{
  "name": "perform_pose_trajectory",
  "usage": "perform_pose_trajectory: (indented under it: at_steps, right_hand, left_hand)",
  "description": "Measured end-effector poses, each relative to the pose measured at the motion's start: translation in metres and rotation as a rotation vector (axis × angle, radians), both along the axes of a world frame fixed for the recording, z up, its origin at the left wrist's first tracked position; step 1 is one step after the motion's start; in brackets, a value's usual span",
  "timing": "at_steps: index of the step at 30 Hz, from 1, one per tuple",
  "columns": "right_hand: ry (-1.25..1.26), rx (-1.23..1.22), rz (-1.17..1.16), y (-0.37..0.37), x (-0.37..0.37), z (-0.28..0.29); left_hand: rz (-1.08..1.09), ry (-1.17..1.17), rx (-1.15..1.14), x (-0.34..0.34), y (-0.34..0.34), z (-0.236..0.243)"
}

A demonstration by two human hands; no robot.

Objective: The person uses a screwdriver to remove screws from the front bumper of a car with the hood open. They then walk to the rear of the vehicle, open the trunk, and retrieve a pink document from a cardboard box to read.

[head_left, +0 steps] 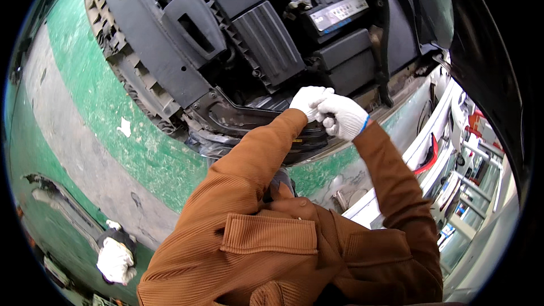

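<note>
Both my hands wear white knit gloves and meet over the front corner of a car's engine bay. My left hand [309, 102] has its fingers drawn together, touching my right hand. My right hand [343, 118], with a blue cuff edge on its glove, is curled closed; anything pinched between the two is too small or hidden to make out. Just beneath them runs the dark front frame [243, 116] of the car. Beyond the hands stand a black ribbed air filter box [263, 39], a black lidded box [348, 59] and a car battery [337, 14] with a silver label.
The black front panel [150, 34] stretches away at the left, its broken foam edge [122, 62] exposed. A raised dark hood [481, 39] rises at the right. On the green and grey floor lie a white scrap [124, 127], a long bumper-like part [68, 209] and a white bundle [116, 258].
</note>
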State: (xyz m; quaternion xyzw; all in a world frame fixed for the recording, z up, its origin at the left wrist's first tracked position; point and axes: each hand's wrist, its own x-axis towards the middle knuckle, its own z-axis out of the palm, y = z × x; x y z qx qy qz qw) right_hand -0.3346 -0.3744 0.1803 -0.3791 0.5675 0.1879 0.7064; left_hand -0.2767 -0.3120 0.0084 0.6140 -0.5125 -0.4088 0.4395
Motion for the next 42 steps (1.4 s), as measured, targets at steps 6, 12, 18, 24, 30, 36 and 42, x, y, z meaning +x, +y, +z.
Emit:
perform_pose_trajectory:
  at_steps: [6,12,18,24,30,36,42]
  right_hand:
    - [0.108,-0.661,1.568,-0.015,0.01,-0.006]
    - [-0.188,-0.261,0.792,-0.006,-0.018,-0.02]
    - [-0.079,-0.11,-0.302,0.03,-0.002,-0.011]
    - [-0.188,-0.108,-0.622,0.044,0.011,-0.019]
    - [-0.332,-1.233,0.303,0.041,-0.009,-0.058]
    - [-0.279,-0.246,-0.282,0.08,-0.057,0.057]
    - [-0.517,-0.382,-0.171,0.198,-0.108,0.057]
  left_hand:
    - [-0.077,-0.354,-0.032,0.001,0.002,0.012]
    - [-0.073,-0.263,0.106,-0.003,-0.006,0.003]
    - [0.058,0.021,0.265,-0.006,-0.008,0.0]
    - [0.276,0.459,0.222,-0.023,-0.011,-0.049]
    - [0.338,0.925,0.079,-0.017,-0.004,-0.039]
    - [0.223,-0.066,-0.19,0.011,0.075,0.035]
    - [0.136,0.887,0.271,0.043,0.2,0.058]
